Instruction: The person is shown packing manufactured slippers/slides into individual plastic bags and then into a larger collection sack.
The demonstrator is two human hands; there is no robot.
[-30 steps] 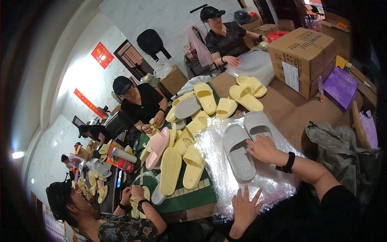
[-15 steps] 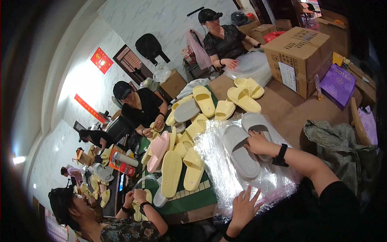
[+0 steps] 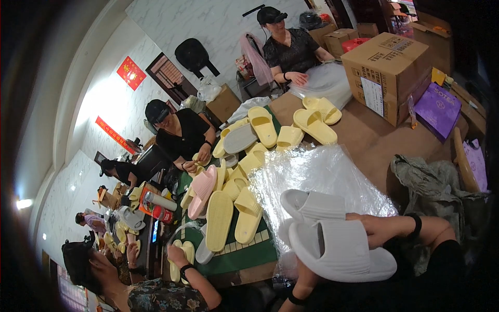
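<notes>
Two white ribbed slippers are lifted close to me, one (image 3: 338, 255) in front and one (image 3: 314, 205) behind it. My right hand (image 3: 377, 229), with a black band on its wrist, grips them from the right side. My left hand (image 3: 304, 278) comes up under the heel of the front slipper and holds it; its fingers are hidden behind the sole. Beneath the slippers lies a crumpled pile of clear plastic bags (image 3: 322, 171) on the brown table (image 3: 374, 140).
Yellow slippers (image 3: 244, 218), a pink one and a grey one cover a green mat (image 3: 244, 257) to the left. A cardboard box (image 3: 390, 67), a purple bag (image 3: 439, 109) and a grey-green cloth (image 3: 426, 182) sit at right. Other people (image 3: 182, 135) work around the table.
The two white slippers lay on the plastic bags with my right hand on them; now both are raised toward me. My left hand left the plastic and moved under the front slipper.
</notes>
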